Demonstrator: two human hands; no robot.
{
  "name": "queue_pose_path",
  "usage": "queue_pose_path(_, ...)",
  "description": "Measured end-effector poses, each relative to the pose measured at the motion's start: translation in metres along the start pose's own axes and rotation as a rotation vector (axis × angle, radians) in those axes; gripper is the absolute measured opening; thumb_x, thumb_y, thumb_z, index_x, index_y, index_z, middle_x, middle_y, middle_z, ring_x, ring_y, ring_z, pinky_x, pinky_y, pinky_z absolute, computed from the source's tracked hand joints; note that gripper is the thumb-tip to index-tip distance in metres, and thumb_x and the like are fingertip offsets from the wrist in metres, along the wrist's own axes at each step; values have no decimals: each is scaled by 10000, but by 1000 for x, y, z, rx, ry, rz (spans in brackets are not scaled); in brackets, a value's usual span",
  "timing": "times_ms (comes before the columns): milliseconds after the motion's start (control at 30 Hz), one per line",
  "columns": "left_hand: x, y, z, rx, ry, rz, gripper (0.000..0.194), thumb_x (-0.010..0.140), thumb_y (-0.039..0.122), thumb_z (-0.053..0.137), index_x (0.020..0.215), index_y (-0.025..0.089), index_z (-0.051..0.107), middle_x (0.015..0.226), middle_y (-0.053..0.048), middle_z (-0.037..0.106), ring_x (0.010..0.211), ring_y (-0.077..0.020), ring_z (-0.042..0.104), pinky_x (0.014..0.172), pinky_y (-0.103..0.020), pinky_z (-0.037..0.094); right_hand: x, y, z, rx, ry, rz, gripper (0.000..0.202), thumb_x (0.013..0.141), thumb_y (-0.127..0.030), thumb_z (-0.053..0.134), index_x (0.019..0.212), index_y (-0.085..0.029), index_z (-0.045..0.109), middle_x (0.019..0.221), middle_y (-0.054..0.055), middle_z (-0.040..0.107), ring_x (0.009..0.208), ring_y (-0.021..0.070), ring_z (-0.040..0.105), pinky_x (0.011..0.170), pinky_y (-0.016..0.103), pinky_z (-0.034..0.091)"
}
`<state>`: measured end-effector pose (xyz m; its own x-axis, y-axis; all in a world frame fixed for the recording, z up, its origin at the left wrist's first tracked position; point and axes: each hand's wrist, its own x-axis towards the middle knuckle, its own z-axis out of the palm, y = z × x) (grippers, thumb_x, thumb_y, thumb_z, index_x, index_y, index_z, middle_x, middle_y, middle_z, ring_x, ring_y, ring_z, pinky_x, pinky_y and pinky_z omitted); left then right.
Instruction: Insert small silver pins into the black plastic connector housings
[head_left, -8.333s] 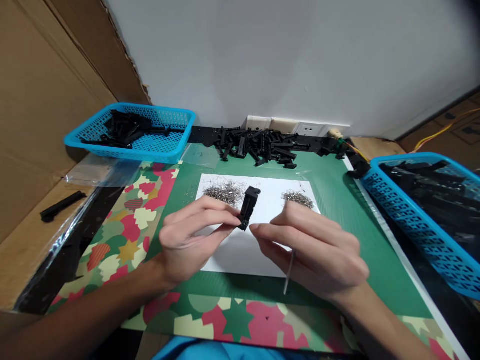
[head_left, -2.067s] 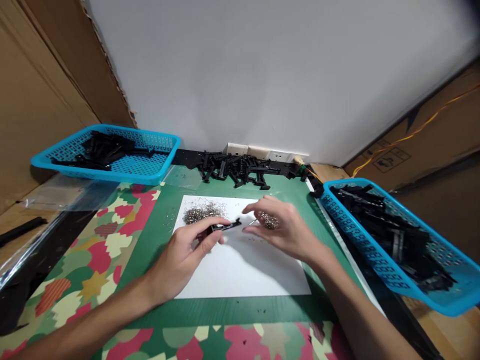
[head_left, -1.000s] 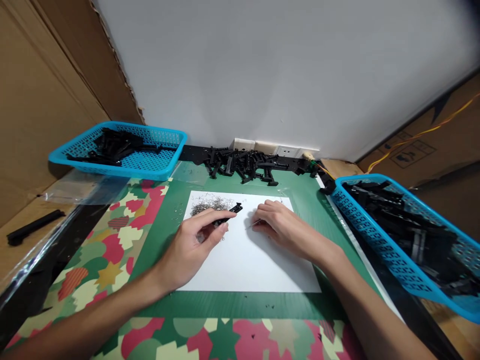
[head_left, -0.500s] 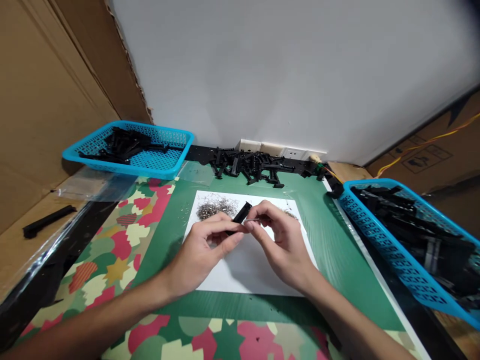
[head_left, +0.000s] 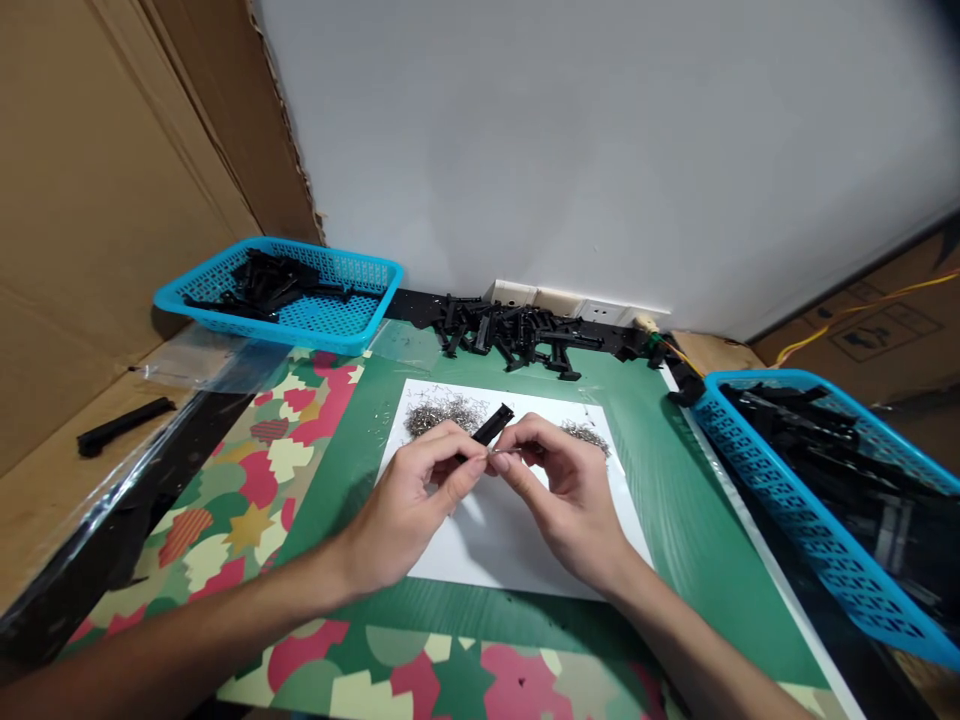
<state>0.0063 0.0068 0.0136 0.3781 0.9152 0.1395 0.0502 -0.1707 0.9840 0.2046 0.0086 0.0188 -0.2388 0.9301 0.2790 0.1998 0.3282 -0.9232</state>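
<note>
Pale wall behind, white sheet on a green surface. Head view: over the last second the right hand came off the right-hand wire heap and in to the black part. Left fingers pinched that part, tilted above the sheet; left hand near the left-hand heap. Right fingers narrow, on a thin metal rod at the part's near end. Likely meant work had shifted from heap to part. Couldn't tell if any wire was seated.

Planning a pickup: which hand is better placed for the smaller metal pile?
Probably the right hand: it is nearer the smaller metal pile, though pinching something thin; the left hand is farther and holds the black part.
</note>
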Motion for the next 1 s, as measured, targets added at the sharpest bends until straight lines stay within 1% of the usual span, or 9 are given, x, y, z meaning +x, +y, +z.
queue_pose_path(167,-1,-1,-1,76,-27,0,233,1068,338,576,948,194,715,935,-26,565,860,-165,535,728,-280,405,3,-6,-10,-32,-62,-9,110,1022,-302,660,1108,-237,682,978,45,700,845,184,619,756,325,499)
queue_pose_path(333,0,-2,-3,134,-56,1,218,1059,328,586,942,192,711,909,-13,546,822,-153,507,701,-273,387,5,-10,-21,-208,-177,-76,62,1028,-252,645,979,-231,677,929,25,684,824,168,593,750,314,474)
queue_pose_path(500,2,0,-4,126,-65,3,233,1055,354,595,949,192,726,905,-18,569,824,-156,526,703,-273,395,4,-12,-30,-239,-224,-97,49,1003,-216,647,965,-228,674,897,19,669,812,169,600,750,328,482)
queue_pose_path(600,0,-1,-5,81,-79,-17,270,1073,396,553,1047,211,748,968,-37,582,827,-161,542,696,-280,412,4,-14,-31,-246,-193,-140,71,975,-179,650,941,-230,687,869,17,677,781,169,616,732,331,496)
queue_pose_path(667,-3,-2,-4,22,-82,-40,322,1099,422,480,1154,227,731,992,-43,569,786,-155,538,665,-286,420,3,-15,-31,-264,-128,-180,96,957,-155,653,930,-235,698,834,13,681,745,168,615,701,330,492)
queue_pose_path(767,-5,-5,-3,-42,-58,-68,349,1125,436,399,1240,240,663,860,-14,521,716,-152,487,635,-285,411,2,-16,-29,-298,-20,-253,130,915,-115,671,907,-239,709,779,6,670,692,167,596,657,332,476)
queue_pose_path(833,-6,-8,-2,-74,-39,-77,294,1119,441,432,1249,250,614,808,3,494,710,-152,459,629,-276,396,1,-15,-27,-317,11,-286,149,894,-98,675,898,-242,716,761,6,663,679,172,591,646,337,477)
queue_pose_path(900,-6,-10,-2,-105,-8,-65,244,1098,437,503,1255,261,565,898,-12,528,759,-152,483,642,-266,403,0,-15,-25,-328,14,-305,162,885,-92,671,897,-245,723,749,6,657,676,176,594,634,336,480)
queue_pose_path(1000,-7,-13,0,-135,31,-32,263,1068,414,578,1278,281,493,1108,-51,541,914,-169,548,725,-264,457,0,-14,-23,-316,21,-334,164,885,-93,671,904,-244,732,745,7,650,674,176,600,623,334,484)
